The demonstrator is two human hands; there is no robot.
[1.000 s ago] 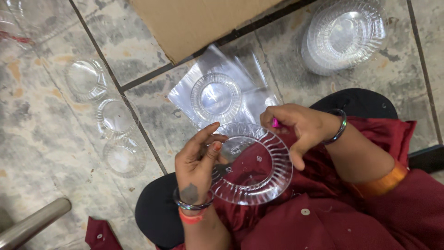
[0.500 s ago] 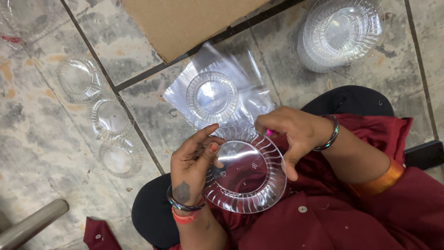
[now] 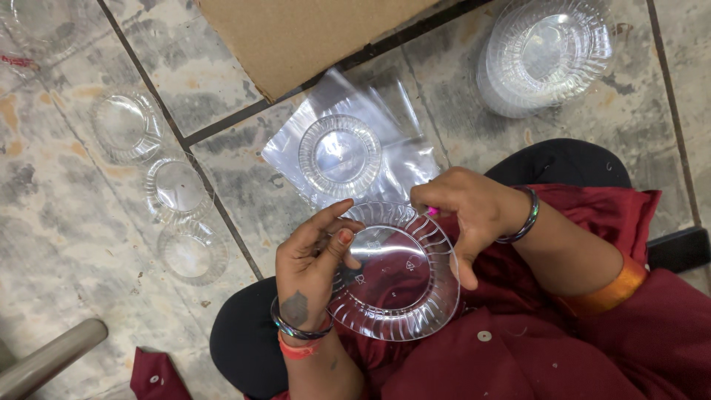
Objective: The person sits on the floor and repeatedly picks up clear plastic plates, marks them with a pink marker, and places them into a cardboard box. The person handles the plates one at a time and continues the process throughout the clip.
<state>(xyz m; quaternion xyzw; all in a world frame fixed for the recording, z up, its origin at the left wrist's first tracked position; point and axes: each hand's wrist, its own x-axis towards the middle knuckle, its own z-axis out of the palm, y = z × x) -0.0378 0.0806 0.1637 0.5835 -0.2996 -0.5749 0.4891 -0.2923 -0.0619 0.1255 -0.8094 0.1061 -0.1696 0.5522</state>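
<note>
Between both hands (image 3: 315,259) (image 3: 463,211) — clear plate (image 3: 396,274)

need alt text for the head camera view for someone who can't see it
Seen from above, a person's left hand and right hand hold a clear ribbed plastic plate over their lap. On the tiled floor lie a similar plate on a clear plastic bag, three more loose plates, a stack of plates and a cardboard box.

Clear plates (image 3: 178,189) on tiled floor (image 3: 67,244)
</note>
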